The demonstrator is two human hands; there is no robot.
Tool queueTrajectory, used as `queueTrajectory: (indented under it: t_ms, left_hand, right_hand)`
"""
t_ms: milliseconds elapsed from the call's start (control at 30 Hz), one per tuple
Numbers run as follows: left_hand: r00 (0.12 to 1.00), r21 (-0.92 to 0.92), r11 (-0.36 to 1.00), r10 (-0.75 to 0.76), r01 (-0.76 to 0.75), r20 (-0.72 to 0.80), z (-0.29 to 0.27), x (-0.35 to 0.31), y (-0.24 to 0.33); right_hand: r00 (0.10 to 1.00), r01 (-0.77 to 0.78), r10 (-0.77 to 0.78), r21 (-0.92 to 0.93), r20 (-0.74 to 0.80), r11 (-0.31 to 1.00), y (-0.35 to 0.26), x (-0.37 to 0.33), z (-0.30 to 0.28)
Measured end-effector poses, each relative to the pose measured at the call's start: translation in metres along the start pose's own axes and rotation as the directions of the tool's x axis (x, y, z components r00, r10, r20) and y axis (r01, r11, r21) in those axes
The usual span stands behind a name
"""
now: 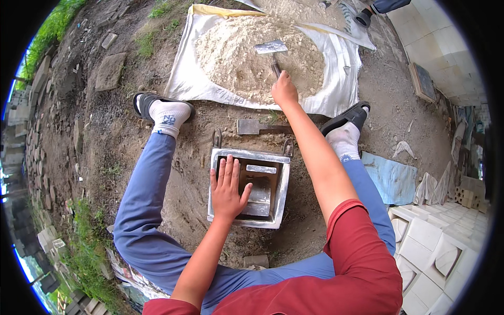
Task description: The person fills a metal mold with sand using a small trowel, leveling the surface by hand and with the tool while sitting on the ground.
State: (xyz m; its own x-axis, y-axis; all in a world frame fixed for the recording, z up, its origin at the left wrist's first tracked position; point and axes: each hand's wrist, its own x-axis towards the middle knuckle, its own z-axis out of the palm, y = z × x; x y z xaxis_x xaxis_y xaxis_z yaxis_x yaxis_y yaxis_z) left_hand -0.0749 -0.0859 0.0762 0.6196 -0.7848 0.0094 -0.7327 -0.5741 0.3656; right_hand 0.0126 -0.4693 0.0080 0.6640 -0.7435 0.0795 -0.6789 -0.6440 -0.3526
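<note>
Between my legs stands a square metal mould box [284, 202], its inside partly visible with metal plates in it. My left hand [227, 191] lies flat over its left side, fingers stretched out. My right hand [284, 89] reaches forward, fingers wrapped round the handle of a trowel [271, 47]. The trowel's flat metal blade is over a heap of pale sandy material [226, 58], which lies on a white woven sheet [181, 76]. I cannot tell whether the blade touches the heap. On the ground behind the box lies a flat metal tool with a handle [248, 126].
Stacked white blocks [428, 239] rise at the lower right. A light blue sheet [389, 178] lies beside my right leg. A flat stone [111, 71] rests on the dirt at left. Another person's foot [364, 18] shows at the top right, near a pale wall [436, 44].
</note>
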Motion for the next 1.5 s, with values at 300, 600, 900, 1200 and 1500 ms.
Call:
queueTrajectory:
  t_ms: [300, 600, 900, 1200, 1500]
  left_hand:
    - [0.997, -0.009, 1.0, 0.019, -0.02, -0.074, -0.002, -0.001, 0.0]
    - [0.996, 0.033, 0.999, -0.021, 0.024, -0.089, -0.01, -0.018, -0.019]
    - [0.997, 0.006, 0.999, 0.033, -0.033, -0.065, 0.002, -0.011, -0.014]
    - [0.981, -0.102, 0.984, 0.133, -0.148, -0.139, 0.003, 0.065, 0.007]
    - [0.99, 0.134, 0.982, 0.139, -0.133, -0.038, 0.009, 0.082, 0.002]
  right_hand:
    - [0.999, -0.046, 0.049, 0.228, -0.004, 0.973, 0.005, 0.031, -0.093]
    - [0.8, -0.599, 0.135, 0.788, 0.585, 0.139, -0.031, 0.003, -0.115]
    - [0.979, -0.196, 0.198, 0.406, 0.037, 0.893, 0.017, -0.036, -0.09]
    - [0.983, -0.177, 0.184, 0.378, 0.017, 0.909, 0.016, -0.156, -0.131]
    - [0.975, -0.205, 0.223, 0.333, -0.016, 0.92, -0.006, -0.129, -0.122]
